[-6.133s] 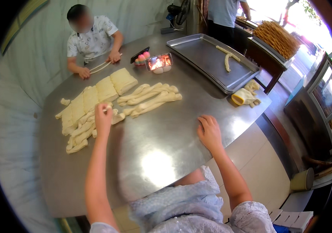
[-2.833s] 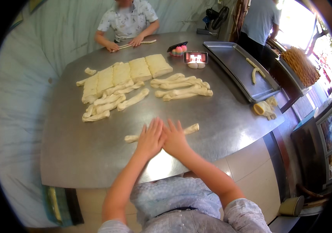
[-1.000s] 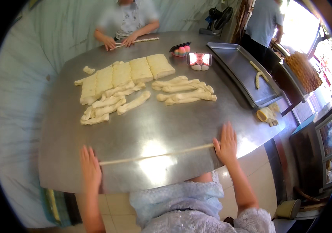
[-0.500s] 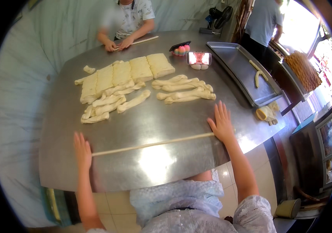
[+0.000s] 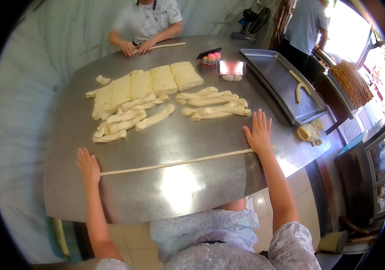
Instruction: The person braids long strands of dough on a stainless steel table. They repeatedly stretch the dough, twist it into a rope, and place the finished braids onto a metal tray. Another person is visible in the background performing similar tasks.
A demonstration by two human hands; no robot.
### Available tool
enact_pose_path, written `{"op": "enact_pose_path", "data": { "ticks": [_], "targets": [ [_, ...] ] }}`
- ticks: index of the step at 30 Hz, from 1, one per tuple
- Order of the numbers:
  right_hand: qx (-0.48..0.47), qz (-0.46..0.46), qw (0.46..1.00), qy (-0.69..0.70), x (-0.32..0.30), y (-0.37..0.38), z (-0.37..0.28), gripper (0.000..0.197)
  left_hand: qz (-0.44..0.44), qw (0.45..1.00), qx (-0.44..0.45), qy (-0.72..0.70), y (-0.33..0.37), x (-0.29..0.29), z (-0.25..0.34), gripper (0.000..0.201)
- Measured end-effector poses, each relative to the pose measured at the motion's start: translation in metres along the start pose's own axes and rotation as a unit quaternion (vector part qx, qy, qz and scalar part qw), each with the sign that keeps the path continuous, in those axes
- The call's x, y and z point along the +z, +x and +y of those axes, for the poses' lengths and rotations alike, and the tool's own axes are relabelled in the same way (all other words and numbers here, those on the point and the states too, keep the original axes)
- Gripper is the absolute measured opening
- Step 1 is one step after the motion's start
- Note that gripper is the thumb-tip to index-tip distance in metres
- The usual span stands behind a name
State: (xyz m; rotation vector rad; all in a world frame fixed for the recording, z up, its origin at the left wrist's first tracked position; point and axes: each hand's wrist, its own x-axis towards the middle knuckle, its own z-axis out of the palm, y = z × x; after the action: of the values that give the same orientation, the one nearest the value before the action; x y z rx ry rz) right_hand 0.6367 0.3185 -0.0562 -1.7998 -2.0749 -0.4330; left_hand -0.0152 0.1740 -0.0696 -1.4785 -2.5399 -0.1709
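Note:
A long, thin dough rope (image 5: 174, 165) stretches across the near part of the metal table. My left hand (image 5: 88, 165) lies flat over its left end, fingers extended. Over the right end rests my right hand (image 5: 259, 133), palm down with the fingers pointing away from me. Both palms hide the rope's ends. Beyond the rope lie several twisted dough strips (image 5: 215, 103) in the middle, with more dough strips (image 5: 123, 123) piled to the left. Behind that pile sits a thick slab of dough (image 5: 141, 85) cut into sections.
At the far side another person's hands (image 5: 141, 46) work a twisted dough rope (image 5: 167, 45). A large metal tray (image 5: 287, 96) holding a dough twist stands at the right, with a cloth glove (image 5: 309, 132) by its corner. A propped phone (image 5: 231, 68) stands near the tray.
Both my hands have slid slightly forward, the left also outward to the left. The dough rope has moved away from me with them and spans a little wider.

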Motion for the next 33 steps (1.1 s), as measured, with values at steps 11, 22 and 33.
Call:
{"op": "enact_pose_path", "data": {
  "ticks": [11, 22, 33],
  "targets": [
    [0.034, -0.101, 0.992, 0.064, -0.068, -0.153, -0.003, 0.079, -0.126, 0.983, 0.024, -0.128, -0.161, -0.052, -0.004, 0.055],
    [0.011, -0.012, 0.991, 0.133, 0.015, -0.006, 0.016, 0.074, -0.054, 0.996, 0.022, -0.072, -0.010, -0.015, 0.013, 0.057],
    [-0.089, -0.038, 0.992, 0.085, -0.092, -0.171, 0.009, 0.039, 0.025, 0.989, 0.118, -0.085, -0.217, -0.045, -0.030, 0.036]
  ]
}}
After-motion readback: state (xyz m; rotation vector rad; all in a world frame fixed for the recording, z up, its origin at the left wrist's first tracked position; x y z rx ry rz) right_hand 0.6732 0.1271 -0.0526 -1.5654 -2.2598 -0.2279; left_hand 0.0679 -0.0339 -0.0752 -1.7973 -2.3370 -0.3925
